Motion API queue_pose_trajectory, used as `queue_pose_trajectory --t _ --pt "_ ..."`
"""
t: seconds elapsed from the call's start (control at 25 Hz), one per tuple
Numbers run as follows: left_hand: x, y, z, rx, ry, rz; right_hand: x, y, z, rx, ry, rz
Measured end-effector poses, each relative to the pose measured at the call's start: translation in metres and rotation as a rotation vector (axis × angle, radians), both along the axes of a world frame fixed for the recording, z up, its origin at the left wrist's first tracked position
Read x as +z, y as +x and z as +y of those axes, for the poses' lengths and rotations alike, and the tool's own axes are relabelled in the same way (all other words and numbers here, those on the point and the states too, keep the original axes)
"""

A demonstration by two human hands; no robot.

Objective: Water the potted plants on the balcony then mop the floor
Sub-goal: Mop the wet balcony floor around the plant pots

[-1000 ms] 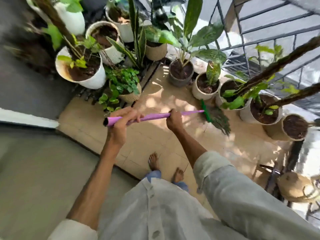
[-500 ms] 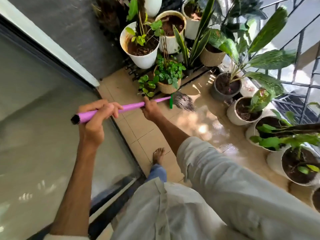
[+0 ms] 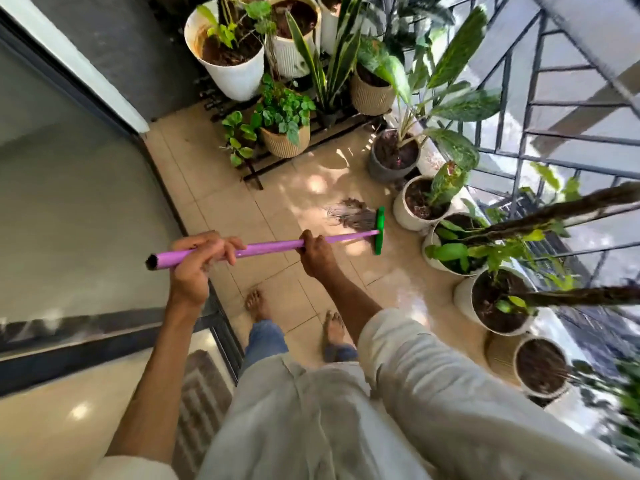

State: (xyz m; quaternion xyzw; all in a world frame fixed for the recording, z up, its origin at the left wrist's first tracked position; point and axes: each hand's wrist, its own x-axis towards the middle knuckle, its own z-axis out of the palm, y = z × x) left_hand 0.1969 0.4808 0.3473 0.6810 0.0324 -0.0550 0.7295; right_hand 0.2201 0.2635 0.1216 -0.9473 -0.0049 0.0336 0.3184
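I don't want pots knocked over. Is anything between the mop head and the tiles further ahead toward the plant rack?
Nothing visible on the bare floor tiles just ahead of the mop head. Beyond lies the black plant rack; a white pot stands close on the right.

The purple mop handle [image 3: 263, 249] is hidden where the left hand [image 3: 194, 268] and right hand [image 3: 317, 252] wrap it, the pots [image 3: 540, 367] at the lower right blur into smears, and the topmost planters [image 3: 294, 15] are cut off by the upper edge
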Motion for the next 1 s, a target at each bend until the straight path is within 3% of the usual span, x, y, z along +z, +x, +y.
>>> queue_pose_trajectory --t 0.12,0.2,0.4,0.52,0.72,1.0 --pt "-0.019 -0.019 -0.027 -0.087 -0.137 0.18 -0.007 -0.077 -0.038 -0.13 0.011 0.039" --pt "-0.039 -0.04 -0.052 -0.195 -0.19 0.314 -0.017 -0.13 -0.066 -0.238 -0.001 0.225" --pt "-0.09 -0.089 -0.128 -0.602 -0.096 0.538 -0.043 -0.252 -0.156 -0.425 -0.172 0.504" --pt "-0.096 -0.076 -0.142 -0.645 -0.088 0.562 -0.043 -0.269 -0.169 -0.459 -0.209 0.552" --pt "-0.075 -0.007 -0.094 -0.63 -0.109 0.52 -0.031 -0.197 -0.11 -0.521 -0.172 0.458" --pt "-0.042 0.113 0.083 -0.414 -0.105 0.368 -0.013 0.0 0.07 -0.386 -0.099 0.28"
